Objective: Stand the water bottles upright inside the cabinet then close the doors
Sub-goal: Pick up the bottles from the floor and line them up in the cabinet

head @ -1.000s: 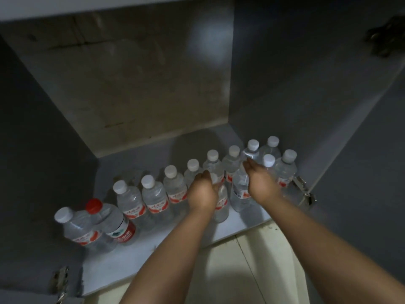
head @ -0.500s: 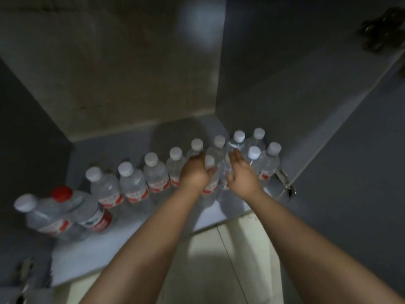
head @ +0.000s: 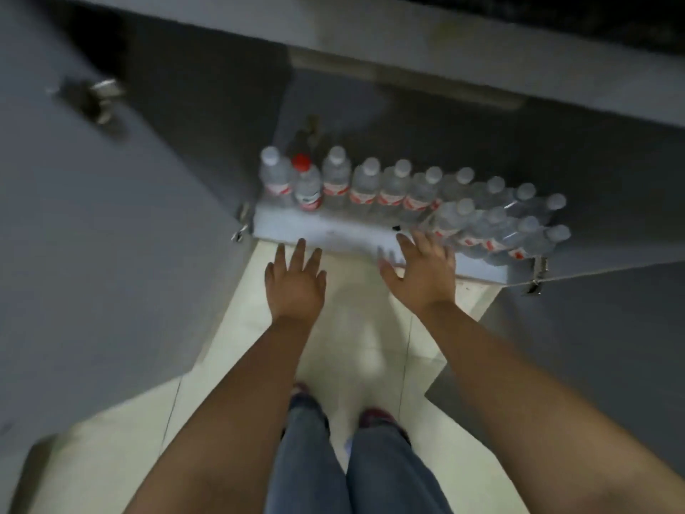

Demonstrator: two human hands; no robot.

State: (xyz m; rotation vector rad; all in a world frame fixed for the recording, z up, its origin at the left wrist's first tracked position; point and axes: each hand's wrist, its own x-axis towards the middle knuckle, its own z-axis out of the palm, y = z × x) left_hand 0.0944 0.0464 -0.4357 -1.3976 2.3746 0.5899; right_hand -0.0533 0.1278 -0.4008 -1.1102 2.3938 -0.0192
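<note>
Both hands empty and spread in front of an open cabinet of standing bottles.

The water bottles (head: pixel 407 194) stand upright in a row along the cabinet floor (head: pixel 333 230), doubling up toward its right end, with a red-capped bottle (head: pixel 307 187) near the left end. The left door (head: pixel 92 235) and right door (head: pixel 611 328) both hang wide open, hinges showing at the floor's front corners. The left hand (head: pixel 294 280) hovers just short of the front edge, fingers straight, holding nothing; the right hand (head: pixel 422 267) is splayed over that edge beside the nearest bottles. Half a second ago both hands were among the bottles at the right end; they have since pulled back, and the view now takes in jeans (head: pixel 348 469) and pale floor tiles (head: pixel 363 328).
</note>
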